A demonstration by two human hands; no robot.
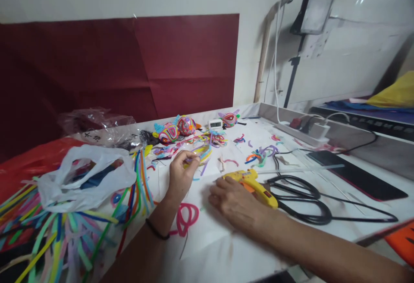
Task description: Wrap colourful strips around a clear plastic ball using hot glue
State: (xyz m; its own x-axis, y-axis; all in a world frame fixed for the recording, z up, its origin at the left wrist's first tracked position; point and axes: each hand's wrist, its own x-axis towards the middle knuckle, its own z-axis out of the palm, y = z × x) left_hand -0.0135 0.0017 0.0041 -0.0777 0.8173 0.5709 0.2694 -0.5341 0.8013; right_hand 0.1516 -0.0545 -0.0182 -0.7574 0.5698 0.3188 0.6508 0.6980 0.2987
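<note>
White desk (226, 248) against a pale wall, dark red paper sheet (129, 63) pinned behind. Landmark taken: yellow glue gun (250, 182), lying on its side near mid-desk, nozzle end pointing away from the black cord (307, 205) looped just beside it.

Right hand (234, 203) laid flat over the gun's near end, fingers spread and touching the body; not closed round it, apparently only steadying or reaching. Left hand (181, 175), left of the gun, pinched shut on a small pipe-cleaner piece (197, 156) of mixed colours, held just above the desk; grip fine, suited to a limp, thin thing. Dark band on that wrist.

Pink pipe-cleaner loop (186, 216) nearer than the gun, flat on the desk. Finished coloured figures (176, 129) beyond the gun, beside a small clock (215, 124). Loose pipe-cleaner bundle (64, 231) and white plastic bag (80, 179) far left of the gun. Dark phone (355, 175) and power strip (304, 133) to its right.

Not determinable: exact shape of the pinched piece, blurred and partly behind the fingers; gun trigger, covered by the right hand; bag contents; clock reading.
</note>
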